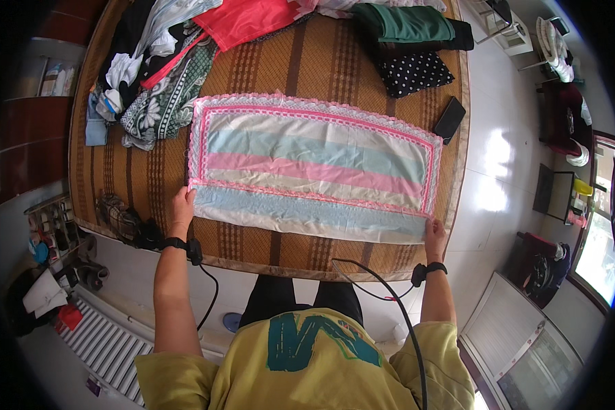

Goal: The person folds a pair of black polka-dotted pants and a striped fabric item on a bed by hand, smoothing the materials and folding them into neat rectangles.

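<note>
A pastel striped cloth [314,171] with pink lace trim lies spread nearly flat before me, wider than it is deep. A pale blue and white strip runs along its near side, below a row of pink trim. My left hand [183,206] pinches the cloth at its left edge, close to where that trim ends. At the near right corner, my right hand [434,236] has its fingers closed on the same cloth. Both wrists wear black bands with small devices and cables.
A woven mat [253,242] covers the bed under the cloth. Heaped clothes [164,96] lie at the far left, a red garment [242,24] among them. Folded dark garments [417,41] sit far right, near a black phone [449,120]. A black cable [406,318] arcs past my right arm.
</note>
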{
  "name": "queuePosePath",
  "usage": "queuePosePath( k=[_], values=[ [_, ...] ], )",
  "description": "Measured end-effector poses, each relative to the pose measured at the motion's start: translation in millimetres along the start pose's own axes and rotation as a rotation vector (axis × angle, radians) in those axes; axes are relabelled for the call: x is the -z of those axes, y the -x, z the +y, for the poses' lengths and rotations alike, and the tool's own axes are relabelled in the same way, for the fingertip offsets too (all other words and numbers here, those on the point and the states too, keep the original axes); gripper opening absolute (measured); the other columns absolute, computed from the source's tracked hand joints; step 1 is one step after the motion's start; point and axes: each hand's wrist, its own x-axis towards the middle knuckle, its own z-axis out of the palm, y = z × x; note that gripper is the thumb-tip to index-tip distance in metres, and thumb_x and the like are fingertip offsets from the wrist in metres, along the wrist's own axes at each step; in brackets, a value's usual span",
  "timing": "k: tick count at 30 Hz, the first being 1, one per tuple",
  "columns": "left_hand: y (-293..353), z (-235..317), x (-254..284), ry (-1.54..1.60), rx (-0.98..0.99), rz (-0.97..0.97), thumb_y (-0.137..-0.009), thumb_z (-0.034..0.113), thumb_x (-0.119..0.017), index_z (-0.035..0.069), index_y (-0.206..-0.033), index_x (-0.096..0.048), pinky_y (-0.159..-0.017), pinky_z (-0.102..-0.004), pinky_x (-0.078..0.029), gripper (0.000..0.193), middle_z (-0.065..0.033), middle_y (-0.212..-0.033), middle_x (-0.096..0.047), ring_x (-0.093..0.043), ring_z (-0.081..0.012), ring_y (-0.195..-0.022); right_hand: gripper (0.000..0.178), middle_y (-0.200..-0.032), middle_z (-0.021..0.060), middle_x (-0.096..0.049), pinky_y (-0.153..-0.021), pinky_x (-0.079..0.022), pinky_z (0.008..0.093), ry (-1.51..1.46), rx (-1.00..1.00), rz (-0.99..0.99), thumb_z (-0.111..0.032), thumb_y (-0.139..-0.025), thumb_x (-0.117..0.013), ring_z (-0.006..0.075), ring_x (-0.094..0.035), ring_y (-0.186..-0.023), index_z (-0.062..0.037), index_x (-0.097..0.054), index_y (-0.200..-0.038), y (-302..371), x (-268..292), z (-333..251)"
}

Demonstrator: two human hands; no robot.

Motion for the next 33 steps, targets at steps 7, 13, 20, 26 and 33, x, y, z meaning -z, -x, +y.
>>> queuePosePath(
  k=[7,13,20,26,33],
  values=[
    [-8.6,-14.6,-9.4,-0.038,0.005,-0.031,-0.096,0.029,-0.064,-0.002,-0.094,-0.059,-0.071,-0.0500,-0.048,0.031,-0.0277,-0.089,-0.065,-0.061,-0.0493,-0.086,0.039,-0.086,0.0157,-0.072,-0.069,-0.052,0.0422,0.109,-0.042,-0.024,-0.040,-0.095,-0.066,0.0269,-0.069,-0.077,-0.0029,-0.067,-0.106,-3.1,-3.3,2.7],
    [-7.5,-15.2,-8.8,-0.030,0.008,-0.037,-0.095,0.029,-0.065,-0.001,-0.094,-0.059,-0.070,-0.0502,-0.049,0.031,-0.0274,-0.088,-0.065,-0.063,-0.0483,-0.085,0.036,-0.080,0.0105,-0.068,-0.068,-0.051,0.0372,-0.066,-0.028,-0.066,-0.034,-0.092,-0.069,0.0213,-0.064,-0.073,0.0002,-0.066,-0.102,-7.6,-7.1,18.2],
    [-12.0,-14.7,-4.0,-0.022,-0.006,-0.072,-0.094,0.027,-0.065,-0.002,-0.093,-0.061,-0.068,-0.0475,-0.049,0.029,-0.0254,-0.083,-0.065,-0.064,-0.0439,-0.078,0.029,-0.077,0.0069,-0.066,-0.066,-0.049,0.0346,-0.049,-0.047,-0.161,-0.026,-0.090,-0.070,0.0167,-0.060,-0.071,0.0027,-0.068,-0.096,-16.9,-5.1,14.9],
    [67.4,-28.7,76.8,0.035,0.266,-0.827,-0.094,0.027,-0.067,0.000,-0.098,-0.069,-0.066,-0.0397,-0.050,0.027,-0.0045,-0.074,-0.064,-0.059,-0.0150,-0.069,0.029,-0.084,0.0123,-0.073,-0.072,-0.054,0.0354,0.444,-0.006,-0.857,-0.025,-0.089,-0.070,0.0189,-0.068,-0.078,0.0005,-0.072,-0.103,26.1,83.2,14.6],
    [74.5,-9.0,156.5,0.221,0.329,-1.060,-0.095,0.014,-0.065,0.001,-0.108,-0.070,-0.075,-0.0302,-0.054,0.020,0.0023,-0.097,-0.069,-0.062,-0.0096,-0.085,0.023,-0.087,0.0053,-0.073,-0.075,-0.056,0.0310,0.280,-0.027,-1.058,-0.024,-0.093,-0.067,0.0138,-0.066,-0.081,-0.0031,-0.074,-0.101,61.2,161.1,-12.4]
  ],
)
